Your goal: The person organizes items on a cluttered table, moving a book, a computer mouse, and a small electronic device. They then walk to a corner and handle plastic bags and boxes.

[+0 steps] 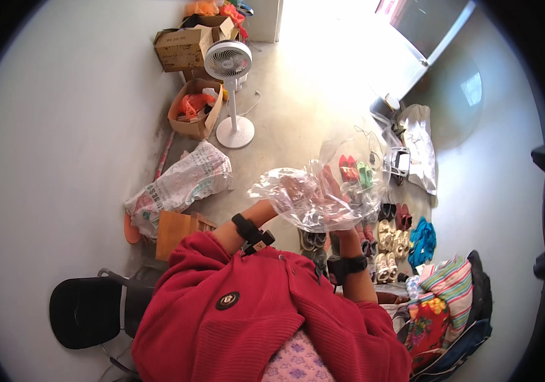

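A large, crumpled clear plastic bag (310, 205) spreads in front of my chest and covers both hands. My left hand (291, 188), seen blurred through the plastic, has the film bunched around it. On the other side my right hand (334, 200) is raised inside or behind the bag, its fingers pointing away from me. Reflections on the film hide the fingers, so I cannot tell how either hand grips. Each wrist wears a black strap with a small device. Past the bag, red shoes (348, 168) and green shoes (364, 174) stand on the floor.
A white pedestal fan (235, 132), cardboard boxes (177, 47) and a printed woven sack (201, 167) stand or lie to the left. Near me are a wooden stool (172, 235) and a black chair (86, 313). Several shoes (385, 236), blue cloth (423, 243) and a striped pillow (454, 291) lie right.
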Tool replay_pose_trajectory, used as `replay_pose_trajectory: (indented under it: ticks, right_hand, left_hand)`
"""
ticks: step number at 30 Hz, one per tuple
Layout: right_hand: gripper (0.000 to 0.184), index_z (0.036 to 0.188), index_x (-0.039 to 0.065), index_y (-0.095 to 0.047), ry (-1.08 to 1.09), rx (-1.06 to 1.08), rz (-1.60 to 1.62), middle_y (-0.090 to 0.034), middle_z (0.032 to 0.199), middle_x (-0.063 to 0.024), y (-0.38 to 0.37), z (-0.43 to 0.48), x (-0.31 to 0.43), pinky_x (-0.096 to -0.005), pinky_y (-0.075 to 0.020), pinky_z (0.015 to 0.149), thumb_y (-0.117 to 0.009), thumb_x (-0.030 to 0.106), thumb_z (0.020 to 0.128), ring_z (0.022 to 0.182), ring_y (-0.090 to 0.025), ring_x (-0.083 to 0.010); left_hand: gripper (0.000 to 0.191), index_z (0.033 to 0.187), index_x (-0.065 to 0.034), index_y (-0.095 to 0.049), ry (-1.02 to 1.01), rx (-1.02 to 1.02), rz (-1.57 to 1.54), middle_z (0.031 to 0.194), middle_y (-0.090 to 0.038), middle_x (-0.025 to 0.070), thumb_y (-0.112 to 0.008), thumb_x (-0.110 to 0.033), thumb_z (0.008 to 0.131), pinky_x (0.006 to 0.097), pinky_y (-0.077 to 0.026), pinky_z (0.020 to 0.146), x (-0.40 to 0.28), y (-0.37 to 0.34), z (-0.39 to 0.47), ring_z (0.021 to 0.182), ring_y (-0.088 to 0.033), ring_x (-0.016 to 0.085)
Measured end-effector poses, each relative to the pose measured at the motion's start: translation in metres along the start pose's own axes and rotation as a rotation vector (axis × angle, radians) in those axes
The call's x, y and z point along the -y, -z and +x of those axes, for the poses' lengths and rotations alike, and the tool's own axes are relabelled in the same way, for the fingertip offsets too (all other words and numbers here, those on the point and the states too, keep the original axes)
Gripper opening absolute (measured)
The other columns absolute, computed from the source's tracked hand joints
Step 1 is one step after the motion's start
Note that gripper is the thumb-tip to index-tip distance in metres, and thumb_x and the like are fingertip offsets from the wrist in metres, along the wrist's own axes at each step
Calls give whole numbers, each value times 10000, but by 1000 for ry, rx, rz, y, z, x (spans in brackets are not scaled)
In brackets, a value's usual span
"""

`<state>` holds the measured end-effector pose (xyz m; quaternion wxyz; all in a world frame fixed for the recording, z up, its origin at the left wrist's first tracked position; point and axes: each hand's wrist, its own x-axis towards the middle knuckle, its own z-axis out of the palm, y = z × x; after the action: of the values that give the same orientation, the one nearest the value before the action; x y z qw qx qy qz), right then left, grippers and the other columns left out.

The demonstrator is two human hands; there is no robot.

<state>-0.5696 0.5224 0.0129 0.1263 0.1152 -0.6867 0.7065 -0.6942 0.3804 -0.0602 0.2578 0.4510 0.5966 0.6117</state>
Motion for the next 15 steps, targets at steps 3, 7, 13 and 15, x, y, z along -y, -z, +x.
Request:
replay_pose_trajectory:
  ticks: [3, 7, 13, 15]
  right_hand:
    - [949, 1348, 18, -292, 38, 45, -146, -165, 1452, -173, 9, 45, -9, -436, -283, 1029, -756, 433, 631, 1344, -154, -306]
    - [709, 1183, 46, -480, 95, -39, -524, -269, 1396, -220, 17, 100, -20, -442, -302, 1012, -790, 340, 616, 1299, -267, -351]
    - [455, 1036, 27, -561, 124, -24, -767, -513, 1180, -142, 34, 173, -33, -394, -367, 959, -753, 172, 649, 1125, -478, -305]
    - [368, 996, 9, -573, 6, -109, -680, -527, 1186, -159, 44, 197, -46, -386, -382, 947, -716, 126, 678, 1078, -514, -273]
  left_hand:
    - [188, 999, -63, -611, 245, 46, 158, 949, -596, 61, -602, -137, 826, 276, -480, 735, -5, 24, 47, 848, -559, 138]
    - [202, 1011, -68, -611, 230, 370, 712, 988, -598, 67, -589, -158, 832, 282, -479, 748, -1, 48, 96, 893, -561, 150]
    - [234, 1032, -73, -604, 132, 30, 67, 1029, -595, 73, -596, -176, 822, 306, -469, 783, 27, 85, 137, 934, -559, 171]
    - [245, 1039, -74, -602, 83, -90, -186, 1043, -594, 74, -599, -182, 818, 314, -466, 795, 42, 100, 152, 948, -558, 178]
